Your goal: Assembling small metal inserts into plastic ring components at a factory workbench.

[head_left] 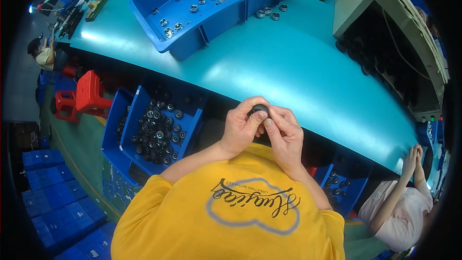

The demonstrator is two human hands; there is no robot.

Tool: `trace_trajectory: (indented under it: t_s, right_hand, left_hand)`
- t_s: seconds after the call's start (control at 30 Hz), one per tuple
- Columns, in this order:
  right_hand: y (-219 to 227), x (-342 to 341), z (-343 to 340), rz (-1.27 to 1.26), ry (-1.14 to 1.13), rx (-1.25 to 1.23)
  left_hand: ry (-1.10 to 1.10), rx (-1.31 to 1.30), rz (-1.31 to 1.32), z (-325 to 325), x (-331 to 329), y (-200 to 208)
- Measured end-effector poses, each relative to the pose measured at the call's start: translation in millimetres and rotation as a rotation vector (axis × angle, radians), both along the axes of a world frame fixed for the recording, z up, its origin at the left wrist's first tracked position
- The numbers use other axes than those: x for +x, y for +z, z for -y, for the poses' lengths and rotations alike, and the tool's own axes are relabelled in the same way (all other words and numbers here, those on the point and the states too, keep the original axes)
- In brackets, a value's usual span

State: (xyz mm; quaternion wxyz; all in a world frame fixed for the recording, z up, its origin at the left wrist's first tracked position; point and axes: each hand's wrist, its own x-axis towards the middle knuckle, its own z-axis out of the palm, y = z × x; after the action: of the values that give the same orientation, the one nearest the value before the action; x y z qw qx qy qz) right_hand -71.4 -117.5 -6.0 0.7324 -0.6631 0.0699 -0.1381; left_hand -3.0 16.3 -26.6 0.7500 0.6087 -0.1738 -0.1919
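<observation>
A small black wheel or tyre ring (260, 109) is held up at the near edge of the turquoise table. My left hand (242, 124) grips it from the left, thumb bent over its near side. From the other side my right hand (287, 137) presses on it with thumb and fingers, so both hands share the hold. My fingers cover much of the wheel, and its centre cannot be made out. Below my left forearm stands a blue bin (193, 130) with many black wheels (159, 135) that have shiny centres.
Across the turquoise table (236, 72) lies a large blue tray (187, 43) of shiny hubs; several loose hubs (268, 12) sit beside it. A pale machine housing (358, 0) with black rings inside stands right. Another person's hands (413, 161) are far right. Red stools (89, 94) stand left.
</observation>
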Motion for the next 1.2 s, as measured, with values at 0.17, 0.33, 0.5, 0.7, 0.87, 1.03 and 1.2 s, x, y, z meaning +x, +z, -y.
trace_trajectory:
  t_s: [0.17, 0.33, 0.5, 0.7, 0.87, 1.03, 1.2]
  right_hand:
    - [-8, 5, 5, -0.036, -0.009, 0.243]
    - [-18, 1, 14, -0.054, -0.08, 0.038]
    - [-15, 2, 14, -0.008, -0.127, -0.358]
    - [3, 8, 13, -0.105, -0.067, 0.094]
    - [-17, 3, 20, -0.128, -0.025, -0.151]
    - [-11, 7, 32, -0.227, -0.032, 0.117]
    - [1, 9, 36, -0.244, 0.025, 0.212]
  left_hand:
    - [-0.193, -0.129, -0.164, -3, 14, 2]
    - [-0.147, -0.004, -0.059, 0, 12, 9]
    - [-0.012, 0.059, -0.011, 8, 4, 2]
    - [-0.11, -0.047, -0.224, 9, 9, 13]
    - [-0.115, 0.011, -0.244, 4, 15, 4]
    - [-0.324, -0.104, -0.303, 2, 17, 14]
    - [-0.329, 0.172, -0.101, 0, 15, 27]
